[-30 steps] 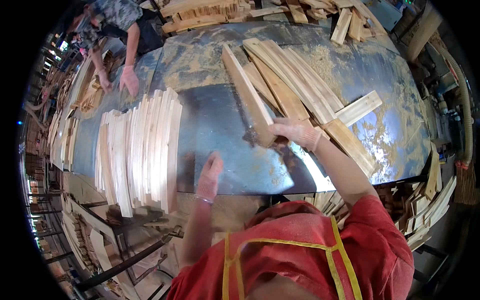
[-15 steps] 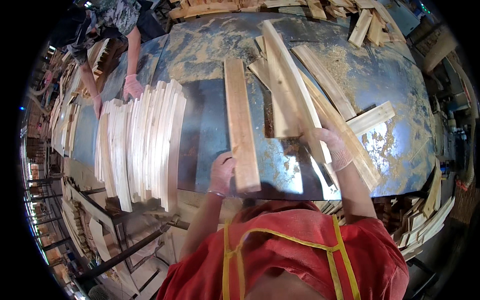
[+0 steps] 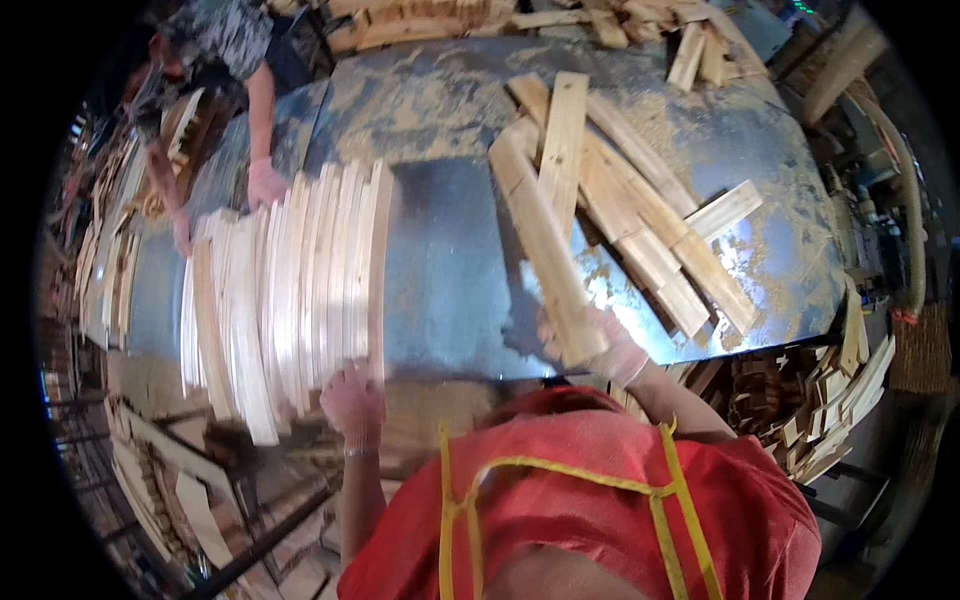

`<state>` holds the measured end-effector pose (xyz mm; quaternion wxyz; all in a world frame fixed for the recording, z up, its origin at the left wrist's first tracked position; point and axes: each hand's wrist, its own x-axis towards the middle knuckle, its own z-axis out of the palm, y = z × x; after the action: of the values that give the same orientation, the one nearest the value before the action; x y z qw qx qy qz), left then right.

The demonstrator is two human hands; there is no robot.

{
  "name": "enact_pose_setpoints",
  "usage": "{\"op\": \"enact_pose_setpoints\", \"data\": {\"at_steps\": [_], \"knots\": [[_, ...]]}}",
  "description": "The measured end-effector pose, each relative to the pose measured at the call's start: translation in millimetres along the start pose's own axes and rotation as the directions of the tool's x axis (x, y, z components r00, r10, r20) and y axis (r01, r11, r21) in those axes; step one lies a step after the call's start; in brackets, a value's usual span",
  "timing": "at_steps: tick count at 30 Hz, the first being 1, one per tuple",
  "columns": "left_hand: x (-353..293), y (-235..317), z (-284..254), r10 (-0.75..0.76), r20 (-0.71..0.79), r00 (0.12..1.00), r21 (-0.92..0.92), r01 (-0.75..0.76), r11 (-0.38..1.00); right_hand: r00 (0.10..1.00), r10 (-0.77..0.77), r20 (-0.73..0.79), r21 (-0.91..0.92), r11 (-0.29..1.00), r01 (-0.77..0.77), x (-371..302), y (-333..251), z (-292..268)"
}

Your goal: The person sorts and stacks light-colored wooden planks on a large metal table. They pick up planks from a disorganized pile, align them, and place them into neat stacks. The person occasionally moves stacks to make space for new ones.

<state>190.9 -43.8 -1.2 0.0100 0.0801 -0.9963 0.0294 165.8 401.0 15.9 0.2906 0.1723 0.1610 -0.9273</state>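
My left hand (image 3: 355,405), in a pale pink glove, is closed at the near end of the last wooden board (image 3: 380,260) on the right of a row. That row of boards (image 3: 300,290) stands on edge, packed side by side, with the near ends past the table edge. My right hand (image 3: 618,350), gloved too, grips the near end of another wooden board (image 3: 545,240), which slants away to the far left. Beside it lie a knotty board (image 3: 564,135) and several loose boards (image 3: 640,235), partly overlapping.
A co-worker's gloved hands (image 3: 266,184) are at the row's far side. The blue metal table (image 3: 440,260) carries sawdust patches. Offcuts are heaped at the far edge (image 3: 600,25), and more wood pieces (image 3: 830,410) lie below the table's right side. A hose (image 3: 912,220) hangs at right.
My left hand has moved left, bringing its board against the row's right end. My right hand has drawn a board nearer and to the left; other boards on the pile have shifted.
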Motion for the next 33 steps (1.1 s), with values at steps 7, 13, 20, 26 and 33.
{"op": "enact_pose_setpoints", "data": {"at_steps": [7, 13, 20, 26, 33], "knots": [[7, 26, -14, 0.041, -0.081, 0.996, -0.179, -0.055, 0.982, 0.825, -0.552, 0.119, -0.839, 0.388, 0.381, 10, -75, 37], [0, 110, -43, 0.396, 0.132, 0.909, -0.496, -0.285, 0.82, -0.157, -0.878, 0.452, -0.891, -0.452, -0.04, 41, -365, 159], [-12, 187, -10, 0.391, 0.077, 0.917, -0.619, -0.264, 0.74, 0.653, -0.696, 0.3, -0.619, -0.662, -0.422, 131, -102, 51], [26, 195, 41, 0.444, 0.351, 0.824, -0.924, 0.383, 0.02, 0.857, -0.516, 0.009, -0.985, 0.146, 0.098, 81, -92, 33], [55, 228, 9, 0.629, 0.544, 0.556, -0.325, 0.83, -0.453, 0.675, -0.702, 0.228, -0.569, -0.659, -0.492, 73, -166, 19]]}}
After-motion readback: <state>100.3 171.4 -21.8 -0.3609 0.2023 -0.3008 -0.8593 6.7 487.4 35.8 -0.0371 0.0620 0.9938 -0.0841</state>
